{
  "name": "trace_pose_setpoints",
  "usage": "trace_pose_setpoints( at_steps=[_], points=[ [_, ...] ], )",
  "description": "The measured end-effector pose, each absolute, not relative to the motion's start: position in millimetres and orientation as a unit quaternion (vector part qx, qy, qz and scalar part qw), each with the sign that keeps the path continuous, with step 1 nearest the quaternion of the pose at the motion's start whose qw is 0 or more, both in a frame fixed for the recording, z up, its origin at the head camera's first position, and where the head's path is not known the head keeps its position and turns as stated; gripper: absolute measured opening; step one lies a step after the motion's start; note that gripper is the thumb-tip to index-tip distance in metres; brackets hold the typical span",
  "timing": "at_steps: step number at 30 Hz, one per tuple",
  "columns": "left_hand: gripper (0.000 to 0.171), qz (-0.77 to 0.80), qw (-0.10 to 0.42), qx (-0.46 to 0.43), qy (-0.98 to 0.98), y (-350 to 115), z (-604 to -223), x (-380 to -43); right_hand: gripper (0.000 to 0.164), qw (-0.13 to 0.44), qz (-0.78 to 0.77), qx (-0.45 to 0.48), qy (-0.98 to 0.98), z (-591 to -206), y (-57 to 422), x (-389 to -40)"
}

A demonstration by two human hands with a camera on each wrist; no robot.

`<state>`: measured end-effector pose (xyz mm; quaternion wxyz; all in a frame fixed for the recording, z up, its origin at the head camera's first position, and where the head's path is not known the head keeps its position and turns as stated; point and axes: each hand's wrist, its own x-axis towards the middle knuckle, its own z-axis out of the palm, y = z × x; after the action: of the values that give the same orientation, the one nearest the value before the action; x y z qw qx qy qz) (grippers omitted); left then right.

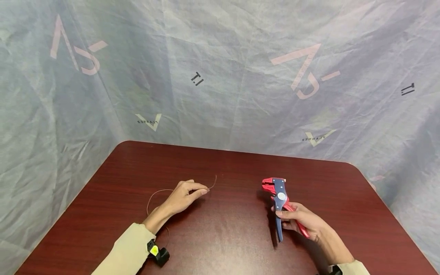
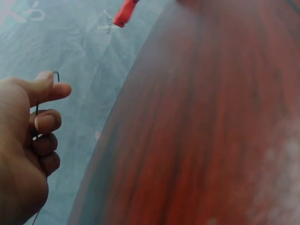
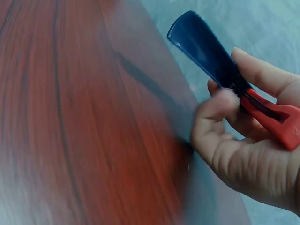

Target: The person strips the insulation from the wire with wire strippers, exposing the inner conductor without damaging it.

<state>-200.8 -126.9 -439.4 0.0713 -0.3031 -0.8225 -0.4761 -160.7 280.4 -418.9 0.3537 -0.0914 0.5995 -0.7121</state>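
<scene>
Between thumb and forefinger, my left hand (image 1: 182, 198) pinches a thin brown wire (image 1: 215, 180) whose short end curves up past the fingertips. The rest of the wire loops behind the wrist and down toward the table. The left wrist view shows the wire (image 2: 57, 76) bent at the thumb, with the other fingers curled. On the right, my right hand (image 1: 304, 221) grips a wire stripper (image 1: 280, 194) with blue and red handles, its red jaws pointing left with a gap between them. In the right wrist view, fingers wrap about the blue handle (image 3: 201, 47) and red handle (image 3: 276, 119).
Beneath both hands is a dark red wood-grain table (image 1: 227, 236) with rounded far corners. A grey printed cloth (image 1: 220, 95) hangs behind it and along its sides. A black strap device (image 1: 159, 255) sits at the left wrist.
</scene>
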Motion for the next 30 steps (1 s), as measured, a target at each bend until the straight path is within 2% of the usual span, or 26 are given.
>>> trace_pose_setpoints(
  at_steps=[7, 13, 20, 30],
  points=[
    [0.024, -0.468, 0.06, -0.316, -0.823, -125.2, -435.8, -197.7, 0.032, 0.391, -0.766, -0.159, 0.485, -417.8, 261.3, -161.0],
    [0.023, -0.499, 0.025, -0.305, -0.811, -122.3, -431.3, -195.2, 0.033, 0.369, -0.789, -0.146, 0.468, -418.3, 252.0, -158.5],
    [0.019, -0.492, 0.064, -0.312, -0.811, -120.4, -429.2, -194.5, 0.044, 0.369, -0.819, -0.197, 0.394, -422.2, 249.1, -157.2],
    [0.016, -0.49, 0.116, -0.293, -0.813, -118.0, -427.5, -193.1, 0.051, 0.377, -0.833, -0.19, 0.357, -428.7, 245.7, -151.2]
  ],
)
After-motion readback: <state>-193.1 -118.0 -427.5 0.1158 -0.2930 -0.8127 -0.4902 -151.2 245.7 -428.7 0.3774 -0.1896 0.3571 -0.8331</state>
